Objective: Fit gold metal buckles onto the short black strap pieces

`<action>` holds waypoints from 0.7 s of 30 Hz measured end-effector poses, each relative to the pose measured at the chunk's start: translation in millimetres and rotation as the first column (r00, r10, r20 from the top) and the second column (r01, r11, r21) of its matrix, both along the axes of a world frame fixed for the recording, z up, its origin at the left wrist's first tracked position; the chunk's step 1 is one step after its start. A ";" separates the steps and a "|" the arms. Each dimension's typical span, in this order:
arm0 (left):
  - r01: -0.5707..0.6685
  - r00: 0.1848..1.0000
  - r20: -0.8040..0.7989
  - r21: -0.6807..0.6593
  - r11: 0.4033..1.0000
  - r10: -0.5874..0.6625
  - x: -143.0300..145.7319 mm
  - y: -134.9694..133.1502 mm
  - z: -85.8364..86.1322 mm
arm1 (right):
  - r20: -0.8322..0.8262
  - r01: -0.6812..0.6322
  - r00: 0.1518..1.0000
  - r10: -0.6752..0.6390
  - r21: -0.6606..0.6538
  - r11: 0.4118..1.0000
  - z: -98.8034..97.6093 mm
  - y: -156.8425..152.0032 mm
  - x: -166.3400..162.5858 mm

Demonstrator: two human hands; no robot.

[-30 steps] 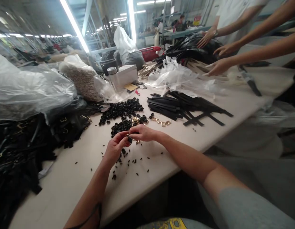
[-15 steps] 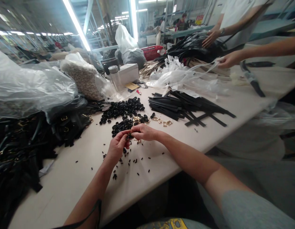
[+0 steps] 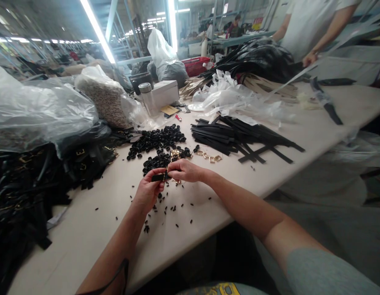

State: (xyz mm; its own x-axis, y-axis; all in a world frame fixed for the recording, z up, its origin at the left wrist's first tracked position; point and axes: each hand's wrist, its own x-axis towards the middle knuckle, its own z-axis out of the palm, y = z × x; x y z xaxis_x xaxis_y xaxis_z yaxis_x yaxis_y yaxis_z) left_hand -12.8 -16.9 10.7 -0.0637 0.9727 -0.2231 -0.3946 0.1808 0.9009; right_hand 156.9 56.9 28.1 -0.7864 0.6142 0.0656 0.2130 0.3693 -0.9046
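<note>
Both hands meet over the table [image 3: 214,192], working on one short black strap [image 3: 158,177] with a bit of gold metal, likely a buckle, at its right end. My left hand [image 3: 149,189] is closed on the strap, its dark flat part showing between thumb and fingers. The fingertips of my right hand [image 3: 186,170] pinch the buckle end; the exact grip is hidden. Just beyond them lie black loops [image 3: 153,163] in a heap and gold buckles [image 3: 175,155]. Small black bits [image 3: 174,208] are scattered nearer to me.
Loose black straps [image 3: 227,137] lie at the right. Finished-looking straps with gold buckles [image 3: 27,192] are piled on the left beside plastic bags [image 3: 39,110]. A flask [image 3: 148,99] and white box [image 3: 165,94] stand behind. A co-worker [image 3: 315,32] stands at the far right.
The black strap between my hands has turned, so its flat part now shows. Across the table, another person's arm holding white film has left view, and the co-worker's hands have moved apart.
</note>
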 end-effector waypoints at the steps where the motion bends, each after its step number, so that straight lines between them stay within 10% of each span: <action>1: -0.005 1.000 0.007 -0.006 1.000 0.005 -0.2 0.0 0.0 | -0.007 -0.001 1.000 0.002 0.023 1.000 -0.6 0.5 0.2; 10: 0.098 0.971 -0.214 -0.064 0.993 -0.110 4.3 -4.2 -0.1 | 0.043 0.079 0.993 -0.114 0.488 0.869 0.3 8.1 9.2; 16: 0.279 0.883 -0.391 -0.007 0.960 -0.260 8.1 -7.0 -1.9 | 0.045 0.135 0.981 -0.190 0.547 0.826 -0.7 8.4 7.7; 21: 0.134 0.968 -0.212 0.004 0.991 -0.130 4.3 -3.5 -5.3 | -0.208 0.368 0.929 -0.305 0.591 0.718 0.2 6.4 4.7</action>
State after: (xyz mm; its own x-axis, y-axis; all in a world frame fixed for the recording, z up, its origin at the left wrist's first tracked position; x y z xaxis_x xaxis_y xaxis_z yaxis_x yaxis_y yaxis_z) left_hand -8.5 -20.4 5.4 0.0223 0.9795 -0.2004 -0.1687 0.2012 0.9649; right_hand 161.6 63.3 28.3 -0.5067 0.6401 0.5775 0.3621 0.7659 -0.5313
